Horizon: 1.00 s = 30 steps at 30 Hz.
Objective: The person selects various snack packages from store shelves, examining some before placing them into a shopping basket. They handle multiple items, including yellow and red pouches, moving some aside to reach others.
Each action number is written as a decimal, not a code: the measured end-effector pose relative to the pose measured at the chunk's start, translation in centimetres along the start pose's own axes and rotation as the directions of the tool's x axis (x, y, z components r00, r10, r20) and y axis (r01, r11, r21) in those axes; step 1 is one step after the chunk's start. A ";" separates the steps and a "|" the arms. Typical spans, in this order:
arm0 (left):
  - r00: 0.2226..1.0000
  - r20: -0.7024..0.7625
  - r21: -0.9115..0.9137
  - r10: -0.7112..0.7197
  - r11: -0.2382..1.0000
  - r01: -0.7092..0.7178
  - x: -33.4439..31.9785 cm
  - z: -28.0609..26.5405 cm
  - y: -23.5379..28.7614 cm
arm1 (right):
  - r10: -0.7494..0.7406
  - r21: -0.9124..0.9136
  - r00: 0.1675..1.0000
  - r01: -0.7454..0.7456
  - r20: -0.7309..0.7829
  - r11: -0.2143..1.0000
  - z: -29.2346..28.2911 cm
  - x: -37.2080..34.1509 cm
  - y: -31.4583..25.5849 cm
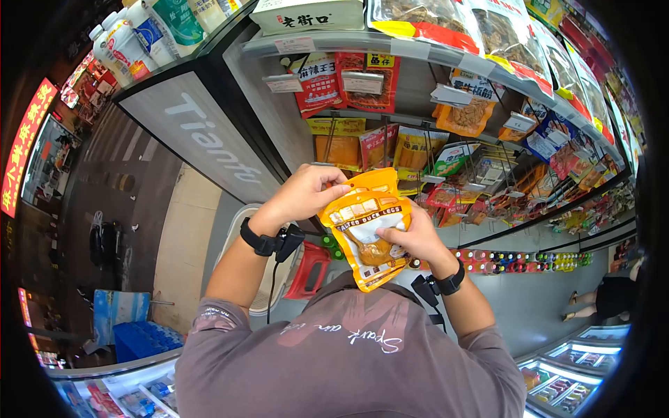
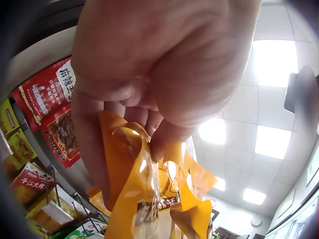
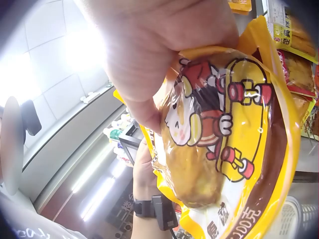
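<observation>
Yellow packets of salted duck legs are held in front of the chest, at least two overlapping, in the head view. The left hand pinches their top edge between thumb and fingers; in the left wrist view that hand grips the crinkled orange top of the packets. My right hand holds the side, thumb lying on the front. Up close in the right wrist view, the right hand presses its thumb on a clear window of the packet, beside a cartoon figure on a skateboard.
Hooks with hanging snack packets stand just ahead, under a shelf of larger bags. A grey panel and bottles are at the left. A red stool is below the left forearm. Another person is at the far right.
</observation>
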<state>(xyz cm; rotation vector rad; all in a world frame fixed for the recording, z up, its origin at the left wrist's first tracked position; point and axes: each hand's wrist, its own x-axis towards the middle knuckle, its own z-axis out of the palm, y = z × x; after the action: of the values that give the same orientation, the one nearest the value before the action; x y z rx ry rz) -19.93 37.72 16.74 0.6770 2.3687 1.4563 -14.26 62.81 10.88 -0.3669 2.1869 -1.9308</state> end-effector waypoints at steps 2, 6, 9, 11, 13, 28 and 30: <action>0.993 -0.057 -0.016 0.102 0.995 -0.103 -0.1 0.1 0.3 | -0.177 -0.206 0.984 0.174 0.005 0.963 -0.3 0.1 -0.9; 0.997 -0.072 -0.029 0.029 0.999 -0.031 -0.6 -0.4 0.9 | -0.146 -0.270 0.989 0.149 0.031 0.951 -0.2 0.4 -1.0; 0.993 -0.099 -0.046 0.063 0.997 -0.068 -0.9 -0.6 0.1 | -0.012 -0.028 1.000 0.013 0.015 1.000 0.6 0.7 -1.0; 0.993 -0.111 0.047 0.036 0.998 -0.031 -1.4 -0.8 0.6 | 0.123 0.107 0.990 -0.129 0.067 0.986 1.1 0.8 -1.5; 0.992 -0.114 0.073 0.058 0.996 -0.049 -1.6 -0.8 -0.4 | 0.150 0.105 0.987 -0.155 0.057 0.982 1.6 1.1 -0.7; 0.973 0.222 -0.386 -0.066 0.910 0.150 1.5 2.1 -10.0 | 0.455 0.173 0.890 -0.443 -0.036 0.879 3.4 0.7 2.9; 0.961 0.275 -0.393 -0.034 0.908 0.145 1.5 2.7 -9.1 | 0.486 0.254 0.874 -0.465 -0.022 0.848 3.1 0.2 3.4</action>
<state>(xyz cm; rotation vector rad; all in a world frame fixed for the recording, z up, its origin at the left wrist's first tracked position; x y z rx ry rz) -22.22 37.09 7.40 0.5957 1.7919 1.6375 -13.66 60.18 7.13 0.2845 1.8220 -1.9072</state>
